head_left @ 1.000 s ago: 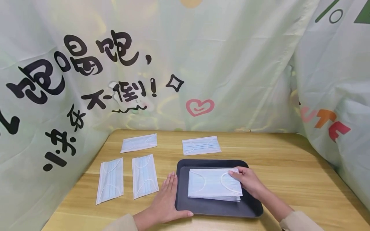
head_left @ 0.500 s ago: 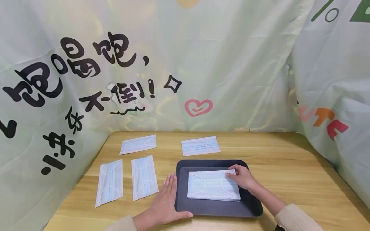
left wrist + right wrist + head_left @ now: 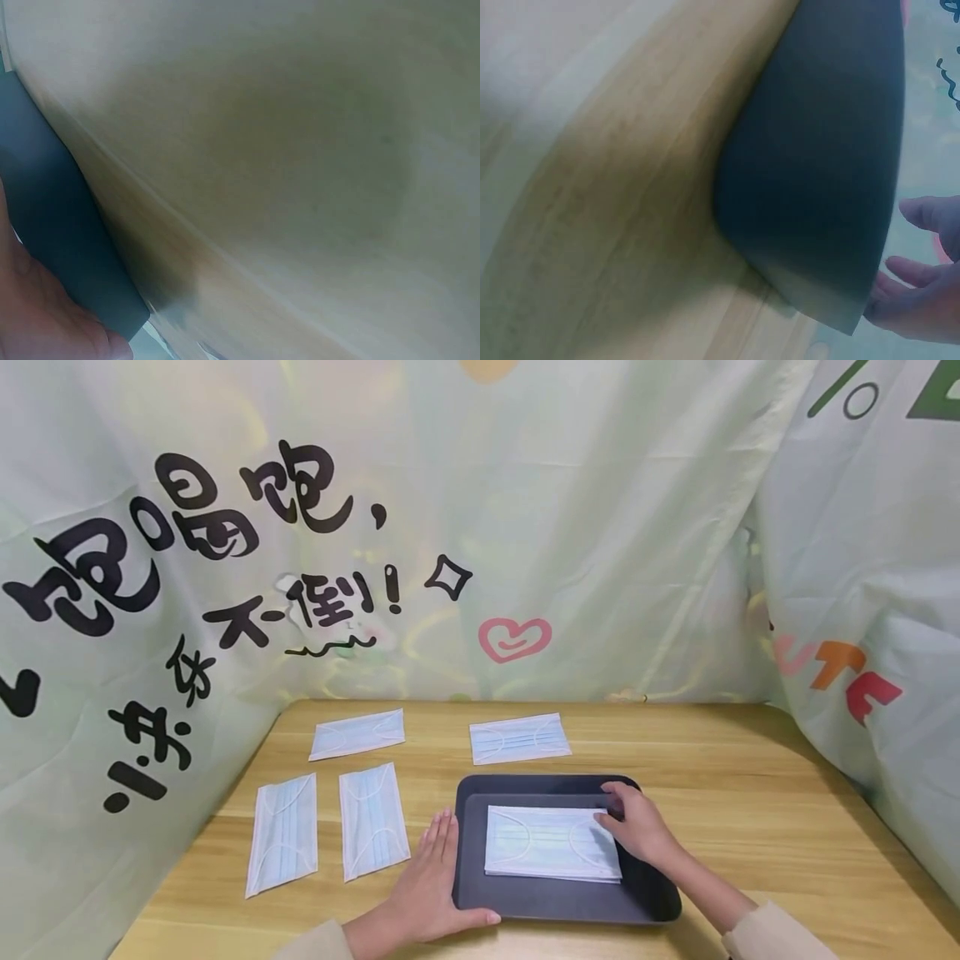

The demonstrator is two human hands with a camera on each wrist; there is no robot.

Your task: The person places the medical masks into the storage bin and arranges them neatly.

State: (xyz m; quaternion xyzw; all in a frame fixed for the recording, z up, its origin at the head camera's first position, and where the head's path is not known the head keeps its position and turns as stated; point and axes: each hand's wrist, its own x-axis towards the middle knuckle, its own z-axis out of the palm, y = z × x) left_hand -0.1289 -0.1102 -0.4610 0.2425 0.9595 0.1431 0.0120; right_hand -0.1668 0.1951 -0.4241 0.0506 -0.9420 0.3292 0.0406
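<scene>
A neat stack of pale blue face masks (image 3: pixel 551 843), ear loops showing on top, lies in a dark grey tray (image 3: pixel 562 903). My right hand (image 3: pixel 643 828) is over the tray's right side, its thumb tip at the stack's upper right corner and the index finger apart from it. In the right wrist view the fingers (image 3: pixel 919 271) are loosely spread beside the tray wall (image 3: pixel 810 150). My left hand (image 3: pixel 423 889) rests along the tray's left side with straight fingers, its thumb at the front rim. The left wrist view shows part of that hand (image 3: pixel 45 307) by the tray.
Two upright-laid masks, a left one (image 3: pixel 282 835) and a right one (image 3: pixel 374 822), lie left of the tray on the wooden table (image 3: pixel 757 802). Behind are another mask (image 3: pixel 357 735) and one more mask (image 3: pixel 520 739). A printed curtain (image 3: pixel 637 527) encloses the back and sides.
The top mask, pinched at its right end by my right hand earlier, has come down and left onto the stack. The right thumb and index finger have parted. The left hand has stayed put.
</scene>
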